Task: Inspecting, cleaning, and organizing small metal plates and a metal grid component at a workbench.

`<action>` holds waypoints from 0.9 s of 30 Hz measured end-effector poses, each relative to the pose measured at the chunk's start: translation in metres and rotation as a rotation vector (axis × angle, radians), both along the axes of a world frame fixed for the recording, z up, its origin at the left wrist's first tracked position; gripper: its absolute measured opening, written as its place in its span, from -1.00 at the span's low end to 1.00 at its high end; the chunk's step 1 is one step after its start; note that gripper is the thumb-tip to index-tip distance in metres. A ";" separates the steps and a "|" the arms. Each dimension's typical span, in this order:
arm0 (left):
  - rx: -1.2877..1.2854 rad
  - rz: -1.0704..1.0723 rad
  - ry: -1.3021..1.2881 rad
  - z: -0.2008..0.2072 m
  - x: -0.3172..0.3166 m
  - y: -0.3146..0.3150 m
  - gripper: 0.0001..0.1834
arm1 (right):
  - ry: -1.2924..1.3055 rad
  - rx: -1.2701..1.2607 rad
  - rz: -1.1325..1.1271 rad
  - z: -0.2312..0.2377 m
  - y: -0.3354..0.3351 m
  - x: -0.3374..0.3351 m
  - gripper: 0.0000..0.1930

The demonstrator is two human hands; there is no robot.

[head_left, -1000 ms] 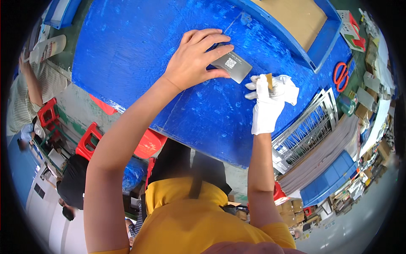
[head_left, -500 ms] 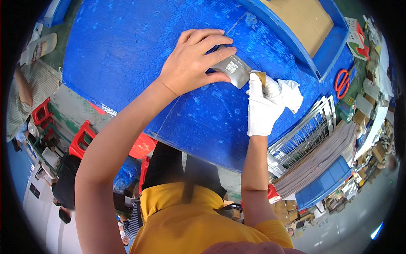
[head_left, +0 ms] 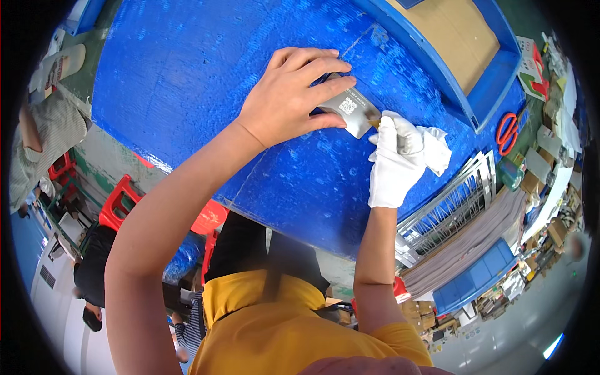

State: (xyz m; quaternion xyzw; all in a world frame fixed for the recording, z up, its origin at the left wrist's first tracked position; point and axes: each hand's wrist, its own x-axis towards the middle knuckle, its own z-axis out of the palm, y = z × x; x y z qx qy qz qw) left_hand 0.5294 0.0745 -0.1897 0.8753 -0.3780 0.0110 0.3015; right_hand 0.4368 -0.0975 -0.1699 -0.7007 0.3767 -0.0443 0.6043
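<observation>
My bare left hand [head_left: 297, 97] grips a flat silver battery [head_left: 351, 107] with a printed square code, thumb along its near edge and fingers over the far side. The fingers hide its left end. At its right end a small yellowish tab [head_left: 375, 124] shows. My right hand [head_left: 397, 159], in a white glove, pinches at this tab with thumb and forefinger. Crumpled white cloth [head_left: 437, 150] lies against the right side of the gloved hand; whether it is held cannot be told. Both hands are low over the blue tabletop [head_left: 187, 81].
A blue-rimmed tray [head_left: 465, 103] with a tan bottom stands at the far right. Near it are red-handled scissors [head_left: 507, 131] and a stack of metal frames [head_left: 453, 206]. Red stools [head_left: 119, 203] and other people are beyond the table's left edge.
The battery and both hands have shifted slightly right and nearer. My gloved fingers have closed further over the yellowish tab, so less of it shows.
</observation>
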 end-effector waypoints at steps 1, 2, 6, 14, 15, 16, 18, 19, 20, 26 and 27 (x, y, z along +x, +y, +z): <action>-0.001 -0.001 -0.004 0.000 0.000 -0.001 -0.36 | 0.000 -0.001 -0.002 -0.007 -0.003 0.000 -0.94; -0.003 -0.003 -0.008 0.000 0.000 -0.002 -0.36 | -0.175 -0.254 0.102 -0.020 -0.009 0.000 -0.91; -0.002 0.004 -0.015 0.000 0.000 -0.001 -0.36 | -0.304 -0.611 0.233 -0.023 -0.009 0.007 -0.90; 0.004 0.002 -0.015 0.000 0.001 -0.001 -0.38 | -0.116 -0.433 0.132 -0.019 -0.002 0.005 -0.93; 0.005 0.004 -0.015 0.000 0.001 0.000 -0.38 | -0.121 -0.460 0.150 -0.020 -0.002 0.005 -0.93; 0.002 0.004 -0.017 0.000 0.001 0.000 -0.38 | -0.123 -0.459 0.151 -0.021 -0.001 0.005 -0.93; -0.002 0.004 -0.016 0.000 0.001 0.000 -0.38 | -0.147 -0.524 0.163 -0.024 -0.002 0.004 -0.93; 0.000 0.007 -0.015 0.000 0.000 -0.001 -0.38 | -0.145 -0.525 0.164 -0.024 -0.002 0.004 -0.93; 0.003 0.009 -0.015 -0.001 0.000 -0.002 -0.38 | -0.137 -0.497 0.150 -0.023 -0.002 0.004 -0.93; 0.006 0.005 -0.014 -0.001 0.000 -0.001 -0.38 | -0.175 -0.459 0.144 -0.023 0.000 0.004 -0.93; 0.007 0.005 -0.015 0.000 0.000 -0.001 -0.38 | -0.171 -0.453 0.135 -0.023 0.001 0.004 -0.93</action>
